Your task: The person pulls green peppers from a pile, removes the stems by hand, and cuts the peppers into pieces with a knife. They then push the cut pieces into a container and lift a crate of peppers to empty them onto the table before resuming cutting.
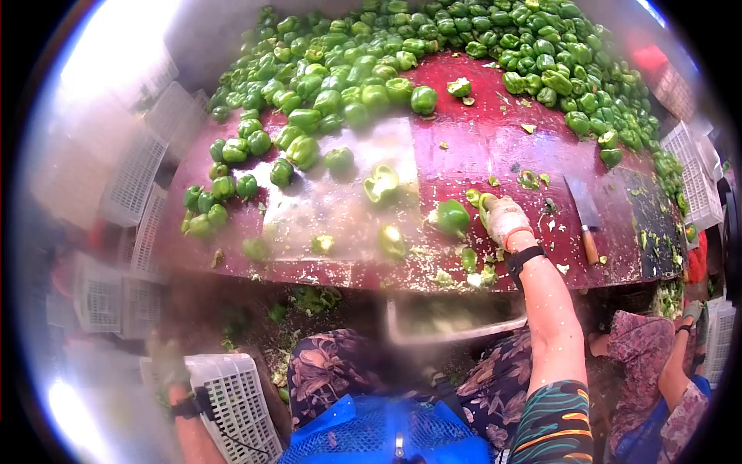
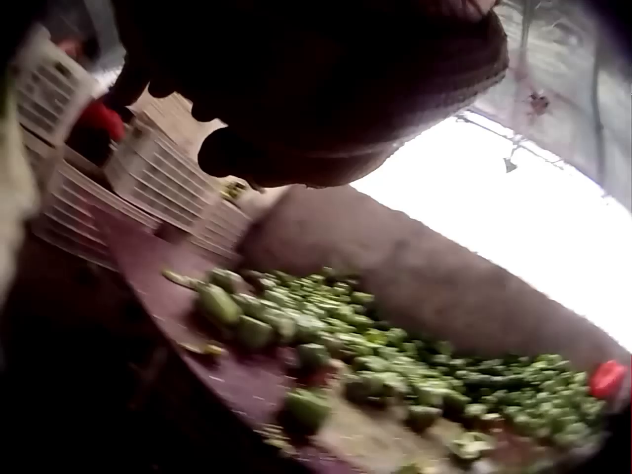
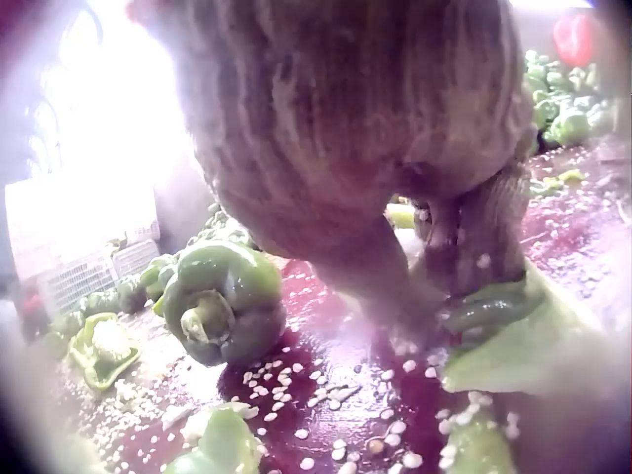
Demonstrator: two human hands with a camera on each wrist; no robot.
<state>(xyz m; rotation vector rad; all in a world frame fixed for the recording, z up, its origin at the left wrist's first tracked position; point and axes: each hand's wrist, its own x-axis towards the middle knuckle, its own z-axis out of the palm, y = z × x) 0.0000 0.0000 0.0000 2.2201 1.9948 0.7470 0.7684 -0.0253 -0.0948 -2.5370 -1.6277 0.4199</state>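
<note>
Right fingers pinch pepper piece, long axis forward

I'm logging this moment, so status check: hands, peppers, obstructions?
Right hand pinching green pepper piece. Left hand near white crate, grip unclear. Nothing plainly blocking; whole pepper, loose seeds near right hand, knife farther right.

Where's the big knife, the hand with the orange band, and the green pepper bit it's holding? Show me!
Knife (image 1: 584, 209): head view, on its blade.
Right hand (image 1: 506, 220): head view, on the back of its glove.
Pepper piece (image 3: 525, 346): right wrist view, on its pale green side.
</note>
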